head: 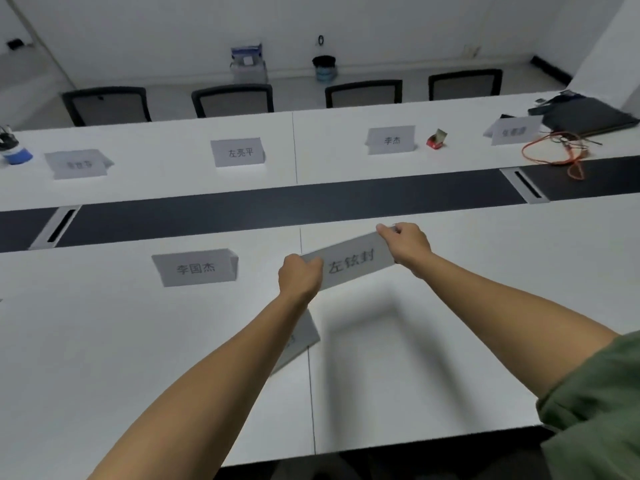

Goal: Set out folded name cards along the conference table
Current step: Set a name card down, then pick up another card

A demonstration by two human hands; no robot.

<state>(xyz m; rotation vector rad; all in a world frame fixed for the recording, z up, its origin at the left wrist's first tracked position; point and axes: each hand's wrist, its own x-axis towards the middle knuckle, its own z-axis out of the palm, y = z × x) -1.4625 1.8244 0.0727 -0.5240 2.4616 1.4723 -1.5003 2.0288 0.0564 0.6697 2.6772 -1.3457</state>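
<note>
Both hands pinch one grey folded paper name card (349,263) printed with black characters, holding it tilted above the near half of the long white conference table (450,341); the left hand (299,277) is closed on the card's lower left end, thumb and fingers pressed together over the paper, while the right hand (405,242) nips its upper right corner between thumb and fingertips; whether the card's lower edge touches the table I cannot tell.

Going left to right on the near side: a standing grey name card with three black characters (195,267) sits left of the held one, well apart; another grey sheet (298,341) lies flat on the table, half hidden under the left forearm.

Beyond the dark centre strip (277,207), four more grey cards stand in a row; the far-left card (78,163) is blurred, beside a blue-and-white object (15,154) at the edge; next comes a three-character card (239,152), then a two-character card (391,140) with a small red box (435,139) just beside it; the far-right card (516,130) stands near a tangled orange cable (557,150) and a dark closed laptop (588,116).

Four black mesh chairs (233,98) line the far edge.
</note>
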